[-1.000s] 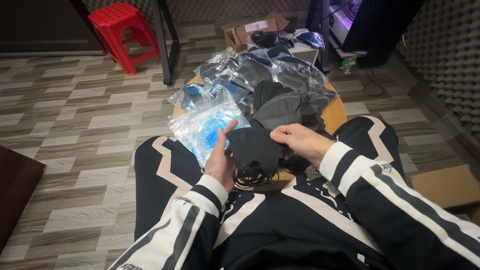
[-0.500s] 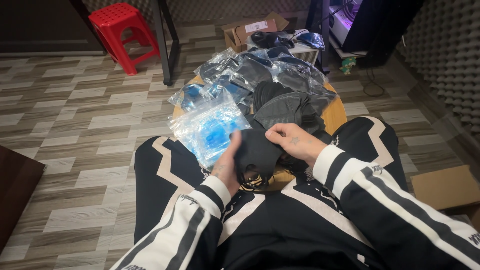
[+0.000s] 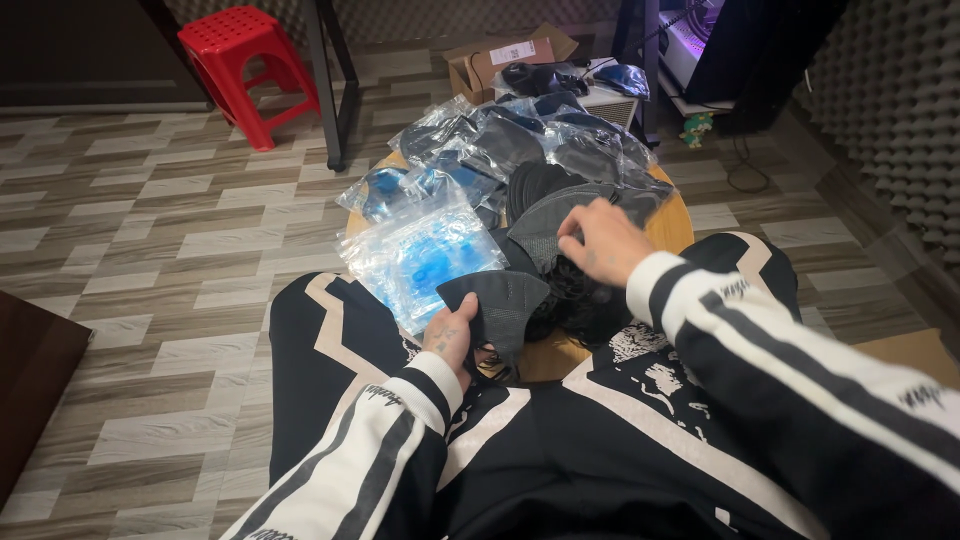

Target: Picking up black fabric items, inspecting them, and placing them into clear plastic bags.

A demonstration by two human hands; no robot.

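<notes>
My left hand (image 3: 449, 338) grips a folded dark grey face mask (image 3: 497, 303) by its near edge, just above my lap. My right hand (image 3: 601, 240) has its fingers curled down onto a loose heap of dark masks (image 3: 545, 215) on a small round wooden table (image 3: 672, 222); whether it pinches one I cannot tell. A clear plastic bag with blue masks (image 3: 424, 253) lies on the table's left side, beside my left hand. Further back, several clear bags of dark masks (image 3: 520, 140) are piled up.
A red plastic stool (image 3: 245, 62) stands at the far left, with a black metal table leg (image 3: 330, 85) next to it. An open cardboard box (image 3: 505, 58) sits behind the table. Foam-panelled wall (image 3: 890, 110) lines the right. A dark furniture edge (image 3: 30, 390) is at left.
My right hand has let go of the mask held in both hands and reached forward to the heap of dark masks. My left hand keeps the folded mask.
</notes>
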